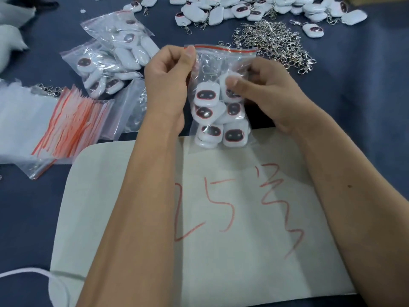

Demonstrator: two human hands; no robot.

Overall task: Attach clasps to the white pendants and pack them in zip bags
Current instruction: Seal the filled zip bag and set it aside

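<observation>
Holding a filled zip bag, both hands pinch it.

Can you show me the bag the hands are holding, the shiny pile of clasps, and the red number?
held zip bag (218,63), head view, clear upper part.
clasp pile (272,38), head view, pile's middle.
red number (205,207), head view, between the digits.

White sheet marked 25, white cord

The right hand hides its own fingers behind the zip bag. The far pile of pendants runs off the top edge, its count unclear.
</observation>
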